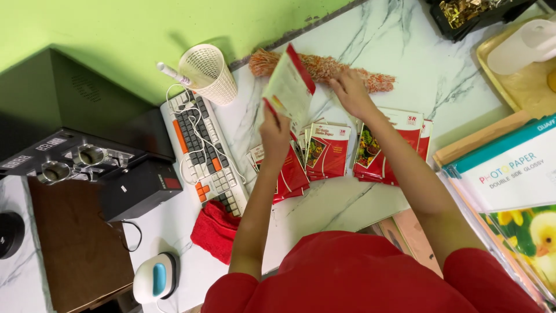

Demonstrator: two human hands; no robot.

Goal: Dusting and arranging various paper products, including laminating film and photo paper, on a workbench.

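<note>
Red sleeves fill the bottom of my view, my left hand point(274, 132) pinching one red-edged glossy paper packet point(288, 87) upright above the marble counter point(405, 64), right hand point(351, 91) open beside it, several stacked packets point(359, 149) apparently sorted already.

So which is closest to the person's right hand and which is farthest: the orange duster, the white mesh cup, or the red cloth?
From the right hand:
1. Orange duster, just above the hand, by the green wall.
2. White mesh cup, off to the left, behind the keyboard.
3. Red cloth, farthest, down at the left near the table's front edge.
</note>
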